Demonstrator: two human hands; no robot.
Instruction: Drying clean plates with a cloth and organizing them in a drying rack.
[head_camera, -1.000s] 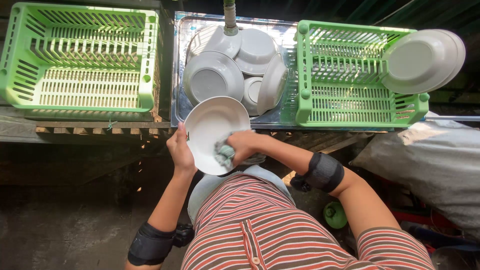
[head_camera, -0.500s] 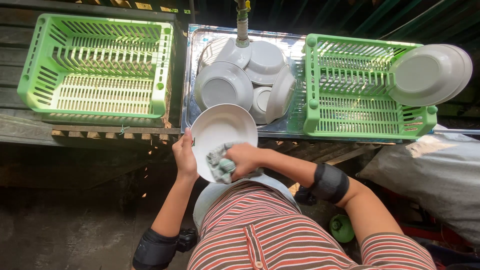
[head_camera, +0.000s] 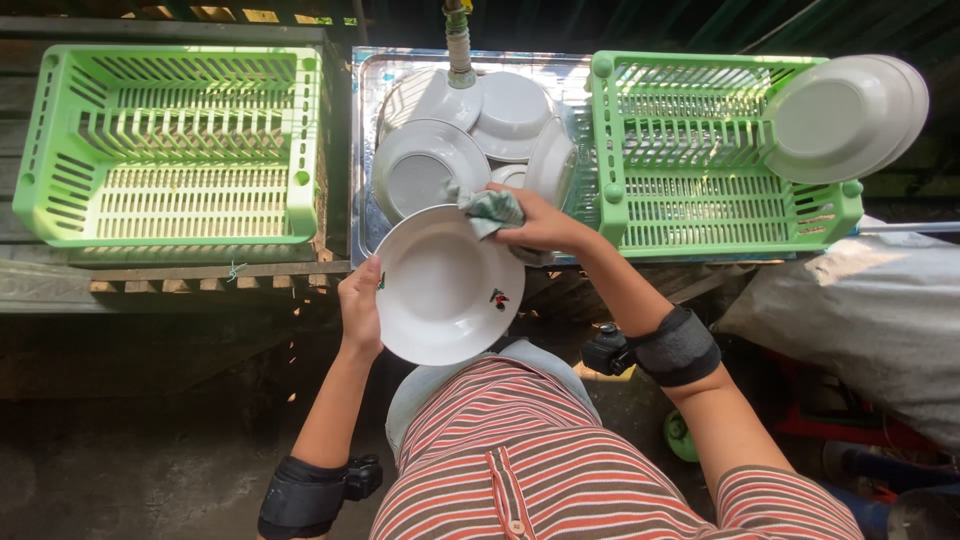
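Note:
My left hand (head_camera: 361, 308) grips the left rim of a white shallow plate (head_camera: 440, 290) with a small red mark on its face, holding it in front of my lap. My right hand (head_camera: 541, 222) holds a green-and-white cloth (head_camera: 490, 206) against the plate's upper right rim. Just beyond lies a metal sink tray (head_camera: 366, 150) filled with several white bowls and plates (head_camera: 430, 165) under a tap (head_camera: 459, 45).
An empty green plastic rack (head_camera: 165, 150) sits at the left on a wooden bench. A second green rack (head_camera: 700, 160) at the right holds two white plates (head_camera: 845, 115) leaning on its far corner. A grey sack (head_camera: 880, 310) lies to my right.
My right hand with the cloth has moved from the plate's middle up to its upper right rim. The plate now faces up more fully toward me.

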